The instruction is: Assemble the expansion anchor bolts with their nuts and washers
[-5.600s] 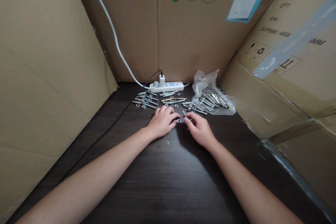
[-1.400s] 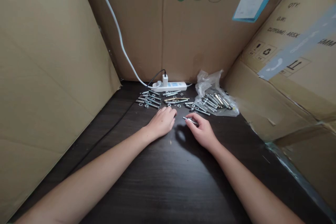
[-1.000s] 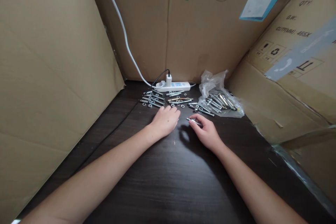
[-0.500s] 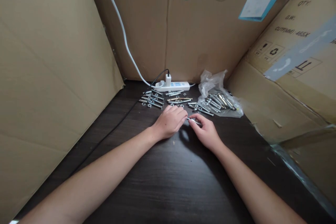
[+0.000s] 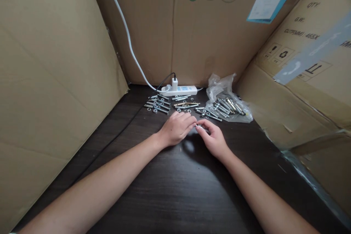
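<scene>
My right hand [image 5: 212,138] pinches a small silver bolt [image 5: 200,127] just above the dark table [image 5: 175,190]. My left hand [image 5: 177,128] has its fingers curled together, fingertips touching the bolt's free end; whatever it holds there is too small to name. Just beyond both hands lie loose bolts, nuts and washers [image 5: 170,104] spread in rows. A clear plastic bag [image 5: 227,104] with several more bolts lies to the right of them.
A white power strip [image 5: 179,90] with a plugged-in charger lies against the back cardboard box [image 5: 192,29]; a white cord and a black cable run from it. Large cardboard boxes wall in the left [image 5: 55,80] and right [image 5: 301,73] sides.
My left hand slid right from beside the loose parts until its fingertips met the bolt in my right hand. My right hand lifted the bolt slightly and kept hold of it.
</scene>
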Tool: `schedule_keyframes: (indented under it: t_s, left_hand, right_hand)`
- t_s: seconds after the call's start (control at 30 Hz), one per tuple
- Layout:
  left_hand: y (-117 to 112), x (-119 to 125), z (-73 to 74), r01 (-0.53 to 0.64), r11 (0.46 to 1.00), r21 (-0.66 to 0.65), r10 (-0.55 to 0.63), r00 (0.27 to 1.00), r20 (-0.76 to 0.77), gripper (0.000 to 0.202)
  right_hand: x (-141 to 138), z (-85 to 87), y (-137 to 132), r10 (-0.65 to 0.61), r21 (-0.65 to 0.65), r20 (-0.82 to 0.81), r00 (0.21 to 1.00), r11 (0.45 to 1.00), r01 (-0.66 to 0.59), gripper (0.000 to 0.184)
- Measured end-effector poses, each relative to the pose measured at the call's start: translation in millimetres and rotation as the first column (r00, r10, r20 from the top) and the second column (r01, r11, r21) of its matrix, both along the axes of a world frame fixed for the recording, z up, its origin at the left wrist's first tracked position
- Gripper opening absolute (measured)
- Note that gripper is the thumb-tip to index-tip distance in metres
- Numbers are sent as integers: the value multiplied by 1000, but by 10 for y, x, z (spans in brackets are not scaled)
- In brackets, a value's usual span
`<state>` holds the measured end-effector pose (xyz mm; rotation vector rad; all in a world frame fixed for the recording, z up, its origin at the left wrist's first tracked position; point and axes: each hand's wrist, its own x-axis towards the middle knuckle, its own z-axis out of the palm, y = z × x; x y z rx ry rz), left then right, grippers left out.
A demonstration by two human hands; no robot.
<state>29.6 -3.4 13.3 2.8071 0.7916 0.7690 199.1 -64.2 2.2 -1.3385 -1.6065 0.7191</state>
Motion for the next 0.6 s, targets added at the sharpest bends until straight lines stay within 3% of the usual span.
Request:
schedule_keyframes:
  t_s: [0.27, 0.6]
  left_hand:
    - [-17, 8, 6, 22, 1000, -14, -21, 996, 91, 19]
    - [-10, -8, 15, 72, 997, -20, -71, 997, 38, 19]
  right_hand:
    - [-8, -3, 31, -13, -107, -237, 971, 994, -12, 20]
    - [26, -52, 56, 19, -147, -329, 944, 987, -71, 22]
